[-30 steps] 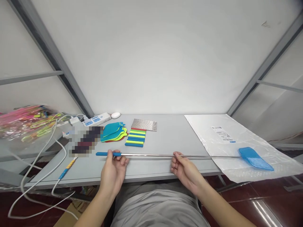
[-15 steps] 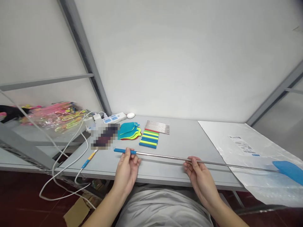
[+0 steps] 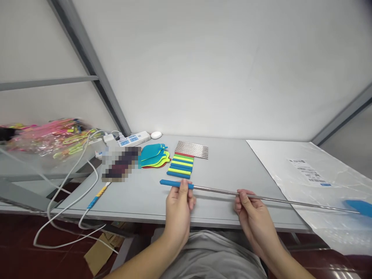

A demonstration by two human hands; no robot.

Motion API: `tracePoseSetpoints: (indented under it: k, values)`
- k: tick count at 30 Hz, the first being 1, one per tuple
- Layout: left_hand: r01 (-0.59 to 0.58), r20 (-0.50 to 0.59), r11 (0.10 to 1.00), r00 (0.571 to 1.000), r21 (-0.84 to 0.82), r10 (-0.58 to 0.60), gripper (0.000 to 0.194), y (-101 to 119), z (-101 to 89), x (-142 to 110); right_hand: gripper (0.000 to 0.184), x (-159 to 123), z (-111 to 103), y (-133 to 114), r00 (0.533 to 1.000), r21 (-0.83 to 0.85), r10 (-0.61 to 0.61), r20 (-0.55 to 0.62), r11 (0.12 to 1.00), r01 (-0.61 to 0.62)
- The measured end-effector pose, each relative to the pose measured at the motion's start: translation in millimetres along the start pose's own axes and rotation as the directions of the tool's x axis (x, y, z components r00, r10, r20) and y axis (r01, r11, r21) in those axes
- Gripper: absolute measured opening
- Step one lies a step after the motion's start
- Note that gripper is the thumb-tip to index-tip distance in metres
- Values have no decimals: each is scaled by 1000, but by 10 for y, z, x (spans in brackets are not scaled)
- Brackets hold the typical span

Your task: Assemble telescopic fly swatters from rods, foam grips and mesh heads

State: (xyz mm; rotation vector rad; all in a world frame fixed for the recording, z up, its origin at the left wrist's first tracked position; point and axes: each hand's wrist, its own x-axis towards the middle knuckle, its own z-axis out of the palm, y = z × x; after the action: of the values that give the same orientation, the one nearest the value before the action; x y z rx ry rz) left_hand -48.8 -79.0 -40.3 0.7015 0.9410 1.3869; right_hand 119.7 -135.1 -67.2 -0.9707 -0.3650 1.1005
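Note:
A telescopic fly swatter (image 3: pixel 215 190) lies across both hands, its metal rod drawn out long. My left hand (image 3: pixel 179 207) is closed around its blue handle, thumb on top. Farther along, my right hand (image 3: pixel 255 215) pinches the rod between thumb and fingers. The blue swatter head (image 3: pixel 359 207) hangs over the white plastic sheet at the right, partly cut off by the picture edge. Just behind my left hand, blue, yellow, green and red handle grips (image 3: pixel 180 166) lie in a row. Several metal rods (image 3: pixel 192 149) are lined up behind them.
Blue, yellow and red swatter heads (image 3: pixel 154 155) are stacked left of the grips. A power strip (image 3: pixel 135 138) and white cables (image 3: pixel 59 193) lie at the left. Labelled white plastic sheeting (image 3: pixel 273 162) covers the table's right end. Bagged colourful items (image 3: pixel 58 137) sit beyond the frame post.
My left hand has moved right with the handle, closer to my right hand. The swatter has shifted right, so less of its head shows. The camera view has shifted slightly.

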Motion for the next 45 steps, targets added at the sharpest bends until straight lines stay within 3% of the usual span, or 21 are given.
tracePoseSetpoints:
  k: [7,12,16,21,28,36,45]
  values:
    - [81,117,996,990,22,-83,36,-249,368,-51,25,68,13,-34,999,-14,-29,15,999,30]
    - [154,164,986,976,-70,-141,32,-272,369,26,24,70,-22,-118,997,-66,26,67,998,-21]
    - [184,165,975,973,-123,-162,32,-222,293,54,21,67,-85,-163,990,-67,54,127,997,-45]
    - [134,59,981,990,-142,-127,33,-12,206,93,22,155,-150,-227,1000,33,7,24,999,-8]
    - [-128,-80,986,990,-104,120,29,402,-135,294,28,177,-144,-279,1000,36,30,1,999,-30]
    - [-327,-292,937,915,-126,280,23,700,-595,639,28,292,-223,-307,998,91,42,-56,995,-37]
    - [-289,-363,939,908,-188,208,21,687,-744,799,21,393,-282,-386,993,212,-29,-118,976,53]
